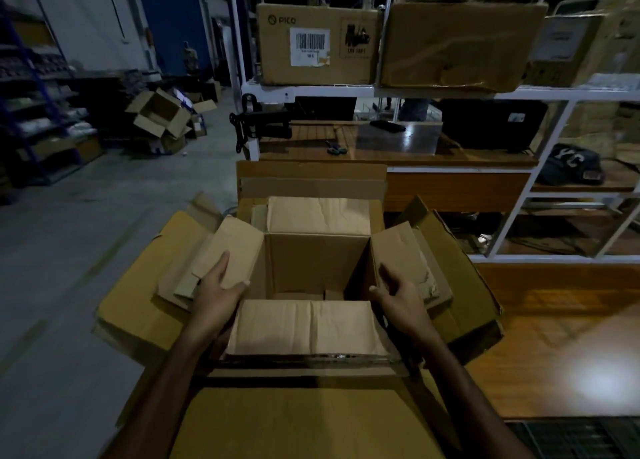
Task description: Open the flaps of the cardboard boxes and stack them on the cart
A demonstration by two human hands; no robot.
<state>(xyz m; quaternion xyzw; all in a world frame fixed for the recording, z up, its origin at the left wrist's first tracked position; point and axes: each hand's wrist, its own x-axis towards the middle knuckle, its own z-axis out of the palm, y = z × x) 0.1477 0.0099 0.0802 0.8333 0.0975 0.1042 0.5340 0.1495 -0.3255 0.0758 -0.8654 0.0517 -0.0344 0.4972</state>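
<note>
An open cardboard box (311,268) sits in front of me with all its flaps spread outward, nested on top of larger opened boxes (145,295). My left hand (216,290) grips the box's left flap (232,250), thumb over its near edge. My right hand (398,294) holds the near edge of the right flap (398,254). The near flap (304,327) folds toward me between my forearms. A wide flap of the lower box (294,424) lies below it. The cart is hidden under the boxes.
A white metal rack (450,93) stands behind, with a PICO box (315,42) and a second box (457,42) on its top shelf. A wooden desk (398,146) holds small tools. Opened boxes (162,119) lie on the concrete floor at left near blue shelving (31,87).
</note>
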